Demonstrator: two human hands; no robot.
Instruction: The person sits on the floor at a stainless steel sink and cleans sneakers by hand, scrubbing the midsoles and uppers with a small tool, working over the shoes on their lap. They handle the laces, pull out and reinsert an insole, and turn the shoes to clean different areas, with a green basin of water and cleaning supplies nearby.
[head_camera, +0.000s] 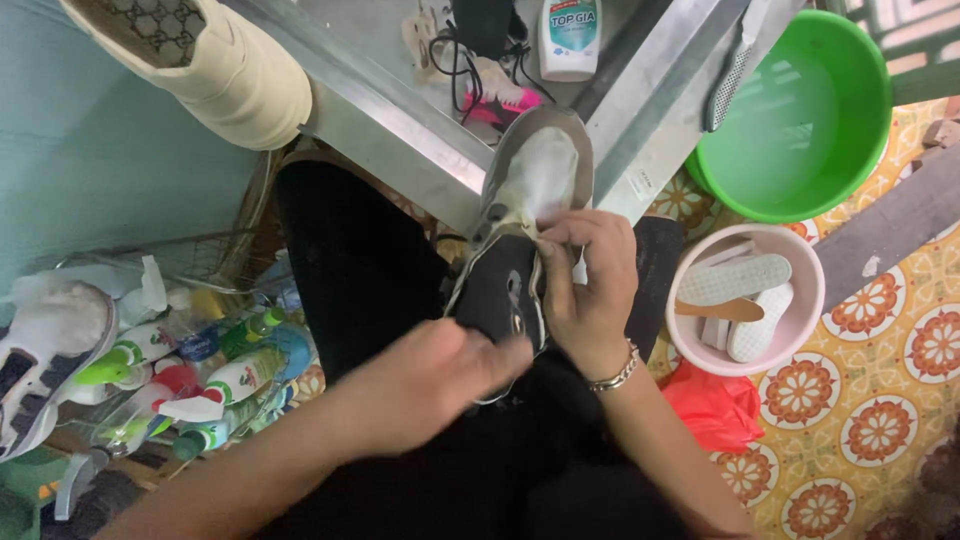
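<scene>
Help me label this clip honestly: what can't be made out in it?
- Head view: the shoe's heel is covered by the left hand and right hand.
- Left fingertips blurred; their grip is unclear.
- Green tub and white bottle are cut by the top edge.
- Pink bucket: items below the insoles are hidden.

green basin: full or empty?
Empty. The green basin shows bare inside walls and bottom; no water or items visible in the part in frame.
</scene>
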